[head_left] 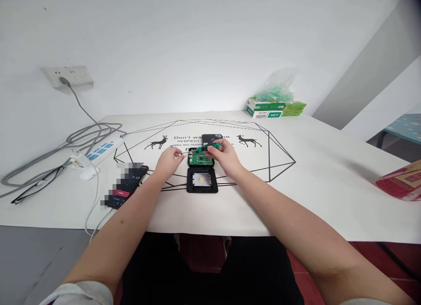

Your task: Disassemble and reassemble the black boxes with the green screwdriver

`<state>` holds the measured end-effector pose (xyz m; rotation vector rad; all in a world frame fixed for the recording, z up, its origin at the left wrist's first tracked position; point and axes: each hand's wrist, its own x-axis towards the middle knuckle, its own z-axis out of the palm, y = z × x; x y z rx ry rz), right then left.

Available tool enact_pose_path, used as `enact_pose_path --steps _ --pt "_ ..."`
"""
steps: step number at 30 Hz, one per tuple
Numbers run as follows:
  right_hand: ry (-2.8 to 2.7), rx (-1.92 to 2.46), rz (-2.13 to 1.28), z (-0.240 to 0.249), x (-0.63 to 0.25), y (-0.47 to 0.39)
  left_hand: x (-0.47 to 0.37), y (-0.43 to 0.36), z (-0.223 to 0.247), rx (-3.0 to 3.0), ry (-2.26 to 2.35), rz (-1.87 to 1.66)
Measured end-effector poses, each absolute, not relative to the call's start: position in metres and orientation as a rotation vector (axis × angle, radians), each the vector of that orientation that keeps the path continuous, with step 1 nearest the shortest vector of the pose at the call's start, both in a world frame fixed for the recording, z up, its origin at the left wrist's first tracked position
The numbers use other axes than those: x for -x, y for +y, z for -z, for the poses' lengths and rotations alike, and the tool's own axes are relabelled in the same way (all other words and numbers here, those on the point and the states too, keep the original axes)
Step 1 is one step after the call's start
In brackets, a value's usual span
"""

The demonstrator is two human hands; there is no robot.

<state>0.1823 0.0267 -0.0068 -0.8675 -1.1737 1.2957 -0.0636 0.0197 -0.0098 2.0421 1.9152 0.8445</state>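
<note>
My right hand [225, 157] is closed round the green and black handle of a screwdriver [199, 149]. The screwdriver lies roughly level, and its thin shaft points left. At the tip, my left hand [170, 161] is pinched; whatever sits between those fingertips is too small to make out. Just below the screwdriver is a green circuit board [201, 158] in an open black case, partly covered by the tool and my right fingers. Nearer to me lies a black square cover [202, 180] with a pale metal plate inside. A dark box-like object [211, 138] is behind the board.
At left are a phone [131, 184], a white power strip [98, 156], coiled grey cable [66, 143] and glasses [37, 184]. Green and white boxes [266, 108] under a plastic bag [278, 88] stand at the back right. A red package [401, 180] is at the right edge.
</note>
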Motion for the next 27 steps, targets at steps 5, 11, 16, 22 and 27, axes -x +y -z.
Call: enact_pose_path --steps 5,11,16,22,27 --pt "-1.203 0.868 -1.27 0.006 -0.1826 0.0258 0.0642 0.0201 0.0092 -2.058 1.905 -0.839" --pt "-1.237 0.876 -1.24 0.005 -0.1843 0.027 0.064 0.0181 0.0085 -2.146 1.821 -0.866" --pt "-1.224 0.869 -1.238 0.0041 -0.1851 0.0277 0.0656 0.0179 0.0104 -2.164 1.79 -0.917" --pt "-1.219 0.853 -1.241 0.005 -0.1853 0.0283 0.0648 0.0176 0.0089 -2.189 1.786 -0.901" --pt "-1.208 0.847 -1.242 0.0046 -0.1854 0.0281 0.0634 0.0147 0.0034 -2.198 1.799 -0.873"
